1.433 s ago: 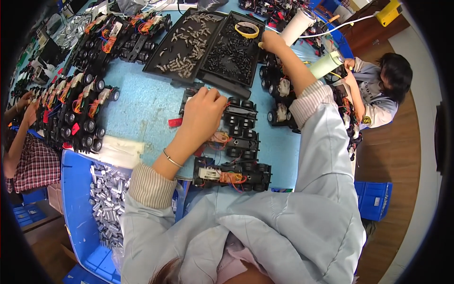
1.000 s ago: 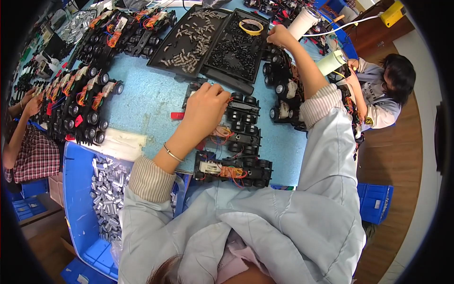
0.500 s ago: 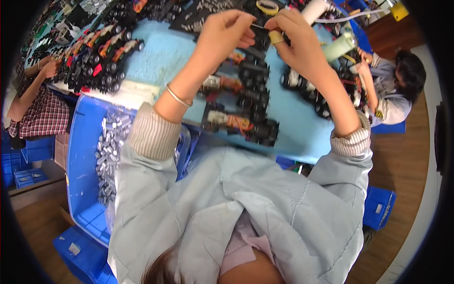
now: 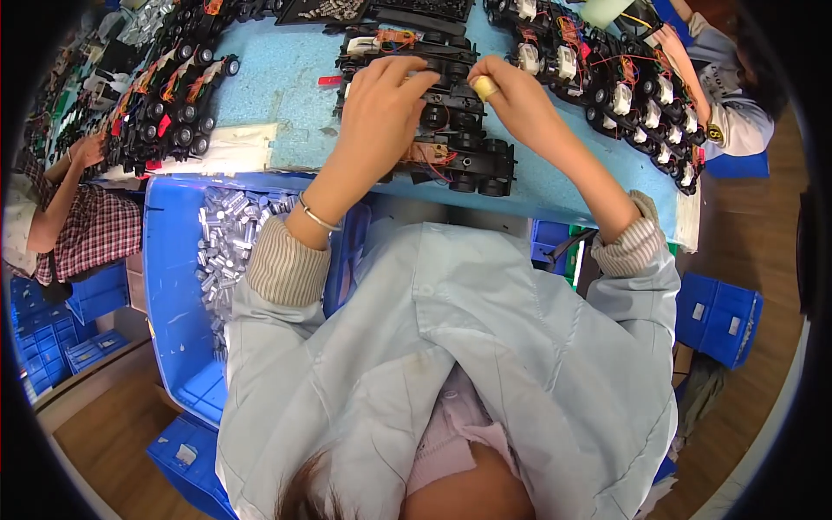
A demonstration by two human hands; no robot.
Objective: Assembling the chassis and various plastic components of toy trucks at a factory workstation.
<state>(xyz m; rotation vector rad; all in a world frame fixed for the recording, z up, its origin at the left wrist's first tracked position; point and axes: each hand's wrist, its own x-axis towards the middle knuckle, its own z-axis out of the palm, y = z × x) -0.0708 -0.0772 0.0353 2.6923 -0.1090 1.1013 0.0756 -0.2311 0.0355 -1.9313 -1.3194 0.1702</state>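
The left hand [image 4: 374,108] rests curled on a black toy-car chassis [image 4: 451,121] lying on the blue worktop [image 4: 277,87], fingers bent over its top, grip closed on the chassis frame. The right hand [image 4: 520,100] pinches a small yellow cylinder [image 4: 484,86] between thumb and fingertips, just above the same chassis. A blue bin of silver metal cylinders [image 4: 230,238] sits near the left forearm.
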